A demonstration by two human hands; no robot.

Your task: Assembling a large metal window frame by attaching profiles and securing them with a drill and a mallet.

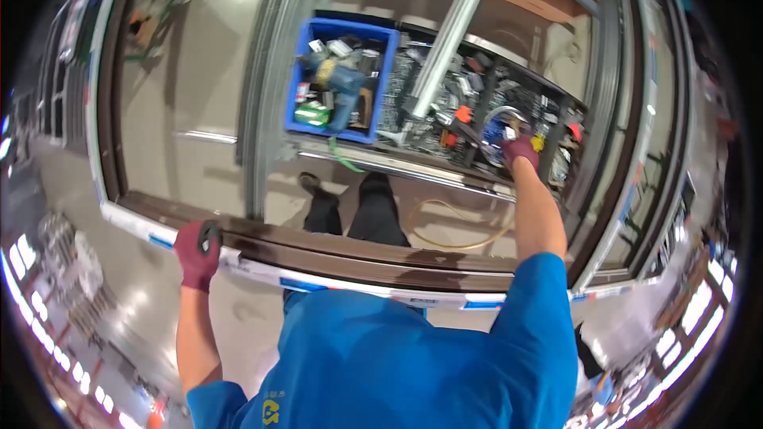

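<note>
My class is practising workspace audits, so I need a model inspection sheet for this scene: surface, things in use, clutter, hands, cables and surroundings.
Surface: a large brown frame spans the view, with floor visible through its openings.
Things in use: a black tray of small, mixed parts, split into compartments.
Clutter: a blue crate holding a teal power tool among loose items; a green strap at its near edge.
Hands: gloved left hand at the frame's near side, by a dark object too unclear to name; gloved right hand at the tray, its grip unclear.
Cables: a yellowish hose or cable in a loop.
Surroundings: bright lights near the picture's rim; details blurred.
</note>
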